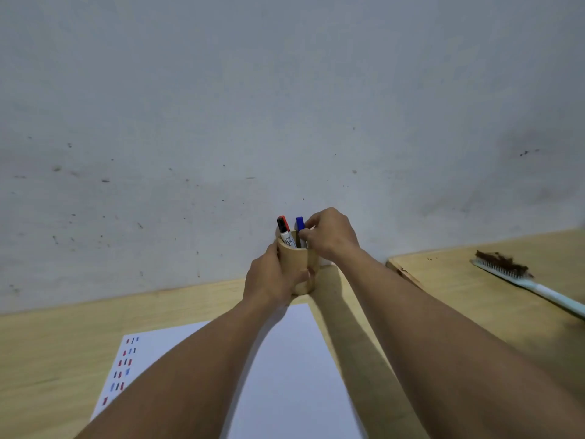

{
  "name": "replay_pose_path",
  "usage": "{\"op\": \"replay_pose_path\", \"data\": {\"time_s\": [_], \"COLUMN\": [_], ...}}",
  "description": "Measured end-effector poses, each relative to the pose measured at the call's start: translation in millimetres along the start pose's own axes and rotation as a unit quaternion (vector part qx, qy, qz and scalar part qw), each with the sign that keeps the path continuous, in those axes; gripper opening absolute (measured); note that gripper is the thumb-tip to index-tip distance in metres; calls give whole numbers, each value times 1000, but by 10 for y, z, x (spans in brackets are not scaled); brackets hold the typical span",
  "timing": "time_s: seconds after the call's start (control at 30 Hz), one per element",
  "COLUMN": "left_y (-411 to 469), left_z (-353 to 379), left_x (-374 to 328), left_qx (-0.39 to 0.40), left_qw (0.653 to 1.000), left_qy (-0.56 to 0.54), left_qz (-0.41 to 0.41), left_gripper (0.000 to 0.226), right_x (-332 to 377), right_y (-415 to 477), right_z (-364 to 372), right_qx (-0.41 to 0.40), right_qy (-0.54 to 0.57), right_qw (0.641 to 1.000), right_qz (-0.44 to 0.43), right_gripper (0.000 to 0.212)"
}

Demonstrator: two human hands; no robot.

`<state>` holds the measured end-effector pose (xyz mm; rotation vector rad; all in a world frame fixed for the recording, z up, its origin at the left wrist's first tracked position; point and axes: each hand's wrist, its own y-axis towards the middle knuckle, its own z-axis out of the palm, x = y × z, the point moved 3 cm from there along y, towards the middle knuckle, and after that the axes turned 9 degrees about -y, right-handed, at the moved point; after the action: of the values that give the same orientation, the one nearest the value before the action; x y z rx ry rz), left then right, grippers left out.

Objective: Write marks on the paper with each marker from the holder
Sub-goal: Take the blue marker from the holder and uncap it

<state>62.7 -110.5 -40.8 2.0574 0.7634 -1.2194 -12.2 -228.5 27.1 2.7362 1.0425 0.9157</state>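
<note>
1. Left hand (269, 277) wrapped around the wooden holder (297, 267), standing on the worktop (47, 353) against the wall (285, 106).
2. Right hand (329, 236) pinched on the blue marker (300, 225) inside the holder.
3. Black-capped marker (284, 229) and a red cap behind it, upright alongside.
4. Paper (285, 375) just before the holder, coloured dashes (125, 365) down its left edge.
5. Brush (519, 277) far right.

You are viewing a dim, evenly lit scene with a cool grey cast and no glare. Your right forearm (443, 327) casts a soft shadow onto the table (57, 343) along the paper (285, 375) edge, and a faint dark patch lies on the wall (285, 90) at upper right. Wide-angle distortion bows the table edge, and detail is slightly soft throughout.
</note>
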Motion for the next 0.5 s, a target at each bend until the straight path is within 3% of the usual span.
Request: {"op": "replay_pose_path", "data": {"time_s": [0.27,0.5], "left_y": [-49,-162], "left_z": [-5,12], "left_x": [-65,-130], "left_qx": [-9,-26], "left_qw": [1000,999], "left_qy": [2,28], "left_qz": [-7,-24], "left_gripper": [58,57], "right_x": [64,187], "right_y": [-13,-131], "right_z": [-193,-427], "right_qx": [-34,-72], "right_qy": [102,120], "right_qw": [994,989], "right_qz": [-7,-50], "right_gripper": [8,18]}}
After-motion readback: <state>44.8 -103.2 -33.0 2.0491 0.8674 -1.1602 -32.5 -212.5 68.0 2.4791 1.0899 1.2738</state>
